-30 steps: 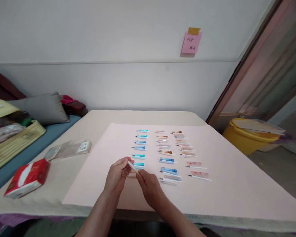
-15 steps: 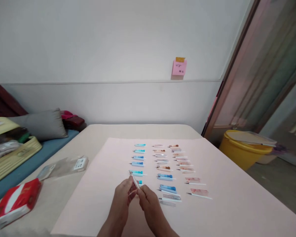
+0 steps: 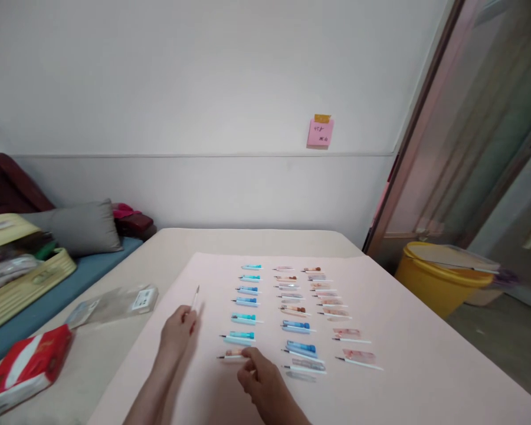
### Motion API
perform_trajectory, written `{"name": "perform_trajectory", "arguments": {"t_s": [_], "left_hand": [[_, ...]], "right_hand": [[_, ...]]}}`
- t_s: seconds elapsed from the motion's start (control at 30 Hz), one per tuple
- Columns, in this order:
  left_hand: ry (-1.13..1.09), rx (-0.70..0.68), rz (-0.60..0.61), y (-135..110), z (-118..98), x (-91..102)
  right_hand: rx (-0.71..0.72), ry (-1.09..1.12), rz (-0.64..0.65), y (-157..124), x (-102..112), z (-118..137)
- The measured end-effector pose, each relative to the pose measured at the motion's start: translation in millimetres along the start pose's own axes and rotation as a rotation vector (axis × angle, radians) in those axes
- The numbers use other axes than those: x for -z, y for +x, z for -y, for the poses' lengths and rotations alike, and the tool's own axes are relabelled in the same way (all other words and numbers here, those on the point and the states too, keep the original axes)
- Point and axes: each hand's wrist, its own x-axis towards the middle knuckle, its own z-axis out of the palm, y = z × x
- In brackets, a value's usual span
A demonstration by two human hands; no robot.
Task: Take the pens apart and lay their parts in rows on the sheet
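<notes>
My left hand (image 3: pixel 176 336) is raised over the left part of the pink sheet, pinching a slim white pen refill (image 3: pixel 195 299) with its dark tip pointing up and away. My right hand (image 3: pixel 265 381) is low at the near end of the left column. Its curled fingers cover the right end of a brownish pen barrel (image 3: pixel 233 353), which lies beside a dark-tipped refill. Just beyond it lies a turquoise pen barrel (image 3: pixel 242 335) with its own refill. More blue pen barrels (image 3: pixel 301 347) and pinkish pen barrels (image 3: pixel 358 356) lie in columns, paired with white refills.
The pink sheet (image 3: pixel 159 378) covers much of the table. To the left are a clear plastic bag (image 3: pixel 115 305), a red tissue pack (image 3: pixel 26 366) and a woven box (image 3: pixel 35 268). A yellow bin (image 3: pixel 438 283) stands right of the table, beyond its edge.
My hands, together over the left column before, are now apart. The left has moved left with a refill; the right is lower, at a brownish barrel and refill now lying at the column's near end.
</notes>
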Motion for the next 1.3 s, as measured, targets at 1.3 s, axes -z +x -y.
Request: {"name": "perform_trajectory", "arguments": {"t_s": [1.3], "left_hand": [[0.917,0.247,-0.305,30.7,58.9,44.0]], "right_hand": [[-0.057,-0.094,0.093,-14.2,32.4,2.4]]}}
